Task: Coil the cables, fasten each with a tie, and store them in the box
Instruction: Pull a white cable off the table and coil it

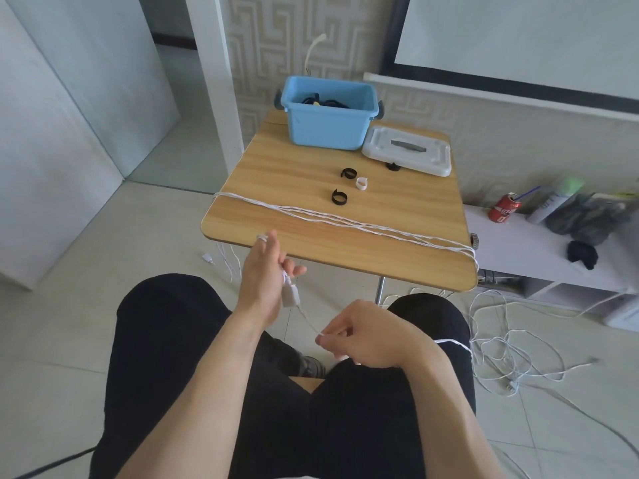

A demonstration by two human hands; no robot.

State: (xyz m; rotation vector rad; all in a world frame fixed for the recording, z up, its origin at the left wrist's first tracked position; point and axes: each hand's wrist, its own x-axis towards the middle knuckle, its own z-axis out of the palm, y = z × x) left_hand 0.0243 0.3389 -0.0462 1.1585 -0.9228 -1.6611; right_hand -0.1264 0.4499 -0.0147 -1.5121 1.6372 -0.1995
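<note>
A long white cable (345,221) lies in several strands across the wooden table (294,174) and trails onto the floor at the right (511,344). My left hand (264,274) holds the cable's white plug end (289,295) just below the table's front edge. My right hand (359,335) pinches the same cable a short way along, above my lap. The blue box (328,127) stands at the table's back with dark coiled cables inside. Two black ties (348,173) (339,197) and a white tie (361,183) lie mid-table.
The box's white lid (408,152) lies right of the box, with a black tie (392,166) at its edge. A low white bench (539,250) at the right holds a red can (504,208) and bottles. More white cable hangs off the table's left edge.
</note>
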